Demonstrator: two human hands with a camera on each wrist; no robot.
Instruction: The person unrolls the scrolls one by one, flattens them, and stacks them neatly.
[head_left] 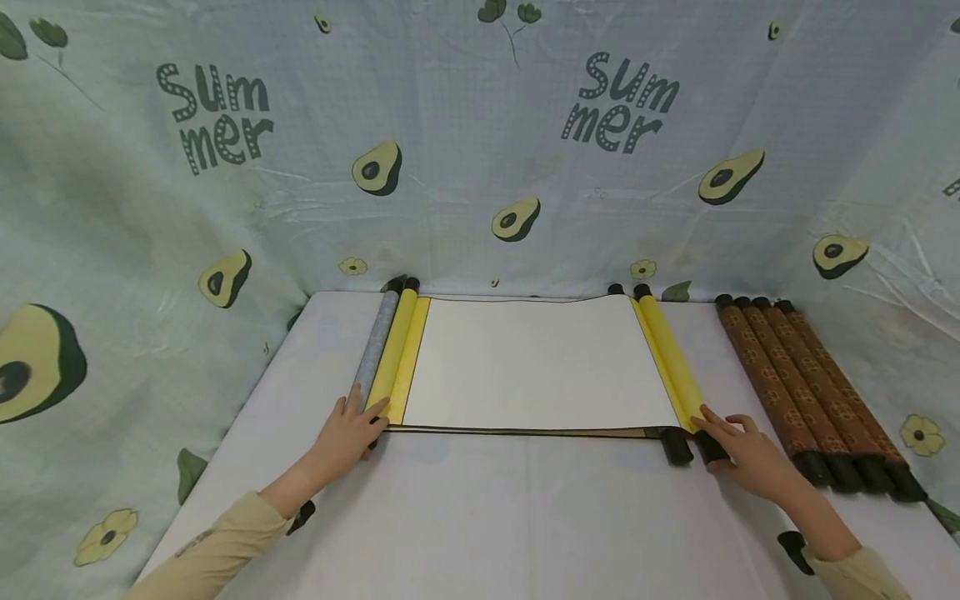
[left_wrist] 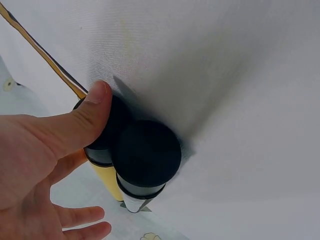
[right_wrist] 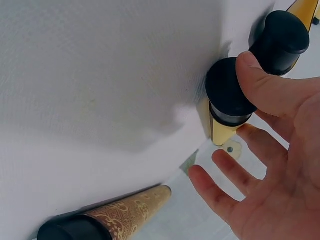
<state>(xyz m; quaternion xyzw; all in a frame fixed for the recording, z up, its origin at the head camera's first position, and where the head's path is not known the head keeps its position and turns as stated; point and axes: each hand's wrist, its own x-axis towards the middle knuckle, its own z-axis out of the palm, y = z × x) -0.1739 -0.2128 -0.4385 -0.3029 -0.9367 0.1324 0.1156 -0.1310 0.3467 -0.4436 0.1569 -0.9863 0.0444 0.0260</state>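
Observation:
A hanging scroll lies unrolled, its white sheet (head_left: 532,362) between a left yellow roll (head_left: 395,350) and a right yellow roll (head_left: 666,354). My left hand (head_left: 348,432) holds the left roll's near end, thumb on its black end cap (left_wrist: 117,120). Beside that roll lies a grey-blue patterned roll (head_left: 377,342) with another black cap (left_wrist: 147,152). My right hand (head_left: 753,454) grips the right yellow roll's near end, thumb against the black cap (right_wrist: 227,87) and other fingers spread below. A further black-capped rod end (right_wrist: 280,42) sticks out just inside it.
Several brown patterned rolls (head_left: 813,387) with black caps lie side by side on the right of the white table (head_left: 480,517). A cloth backdrop (head_left: 450,100) with avocado prints rises behind and at both sides.

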